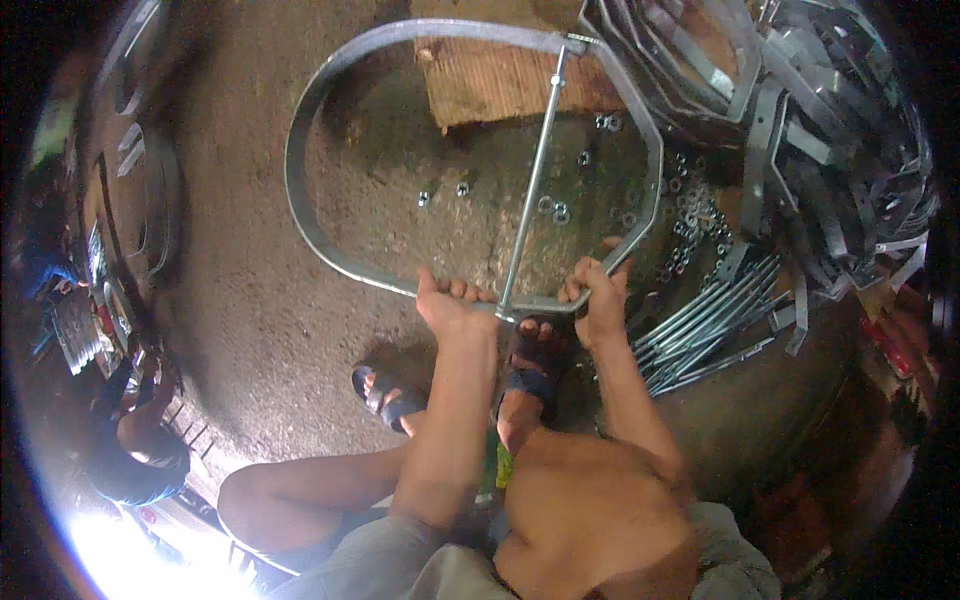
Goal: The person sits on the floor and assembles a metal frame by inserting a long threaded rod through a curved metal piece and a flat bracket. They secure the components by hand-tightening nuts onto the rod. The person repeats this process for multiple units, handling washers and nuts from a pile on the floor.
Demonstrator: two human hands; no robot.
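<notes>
A large galvanised metal band clamp (300,165), bent into a rounded loop with an angled right side, is held out in front of my knees. A long metal rod (533,190) crosses the loop from its far edge to its near edge, joining the band at both ends. My left hand (455,308) is closed round the near edge, just left of the rod's near end. To the right of that end, my right hand (602,300) grips the band at its bent corner. Both palms are hidden.
Loose nuts (690,225) and washers lie on the concrete floor (235,250). Several metal rods (705,325) are bundled at right, below a heap of bent metal bands (840,140). A cardboard piece (500,85) lies beyond the loop. Another person (140,445) sits at far left.
</notes>
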